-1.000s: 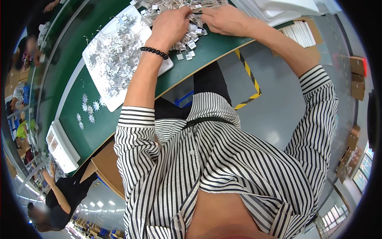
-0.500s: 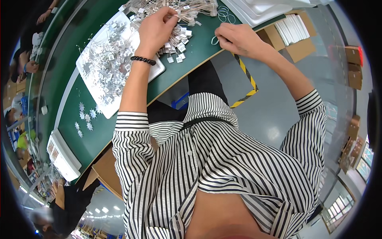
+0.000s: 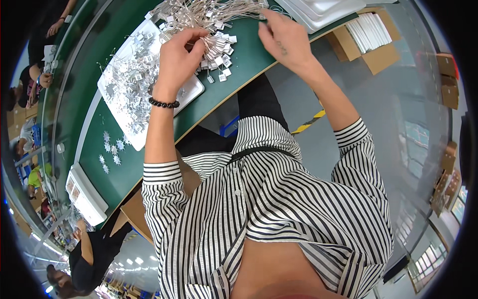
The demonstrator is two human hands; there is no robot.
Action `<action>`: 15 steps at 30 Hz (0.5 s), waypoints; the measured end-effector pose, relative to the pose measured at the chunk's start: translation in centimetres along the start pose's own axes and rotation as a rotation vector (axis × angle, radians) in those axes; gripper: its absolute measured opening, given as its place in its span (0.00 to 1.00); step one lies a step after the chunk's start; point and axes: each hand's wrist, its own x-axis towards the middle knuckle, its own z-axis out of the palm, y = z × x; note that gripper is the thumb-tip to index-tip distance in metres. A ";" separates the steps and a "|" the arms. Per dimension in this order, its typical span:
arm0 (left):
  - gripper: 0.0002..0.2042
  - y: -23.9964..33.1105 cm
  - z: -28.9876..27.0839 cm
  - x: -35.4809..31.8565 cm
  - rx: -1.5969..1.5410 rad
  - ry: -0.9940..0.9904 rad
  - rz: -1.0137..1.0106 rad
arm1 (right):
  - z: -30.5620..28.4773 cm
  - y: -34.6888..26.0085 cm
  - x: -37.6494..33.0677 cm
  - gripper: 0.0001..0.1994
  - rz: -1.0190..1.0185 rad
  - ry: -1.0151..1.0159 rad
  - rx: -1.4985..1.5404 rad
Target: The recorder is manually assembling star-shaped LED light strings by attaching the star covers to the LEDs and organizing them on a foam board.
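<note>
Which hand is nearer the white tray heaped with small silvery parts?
Left. The left hand is over the tray's right side; the right hand is farther right, near the right end of the wire pile.

This is a factory assembly floor — a long, smooth green surface (image 3: 249,56) carries a heap of thin, pale wires with square white tags (image 3: 218,51), yellow-and-black striped tape (image 3: 308,122) marks the glossy grey floor (image 3: 318,154), and a person in black clothing (image 3: 88,266) is farther along — with rows of bright white ceiling lights (image 3: 138,260) beyond.
</note>
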 end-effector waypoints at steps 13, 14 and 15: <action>0.07 2.2 2.0 -2.9 -0.208 0.300 -0.231 | 5.0 -2.7 2.0 0.16 0.081 -0.146 0.504; 0.07 2.1 2.3 -3.2 -0.206 0.351 -0.212 | 4.9 -2.8 2.2 0.16 0.108 -0.186 0.524; 0.07 1.9 2.5 -3.5 -0.204 0.402 -0.192 | 4.9 -2.9 2.4 0.16 0.136 -0.225 0.545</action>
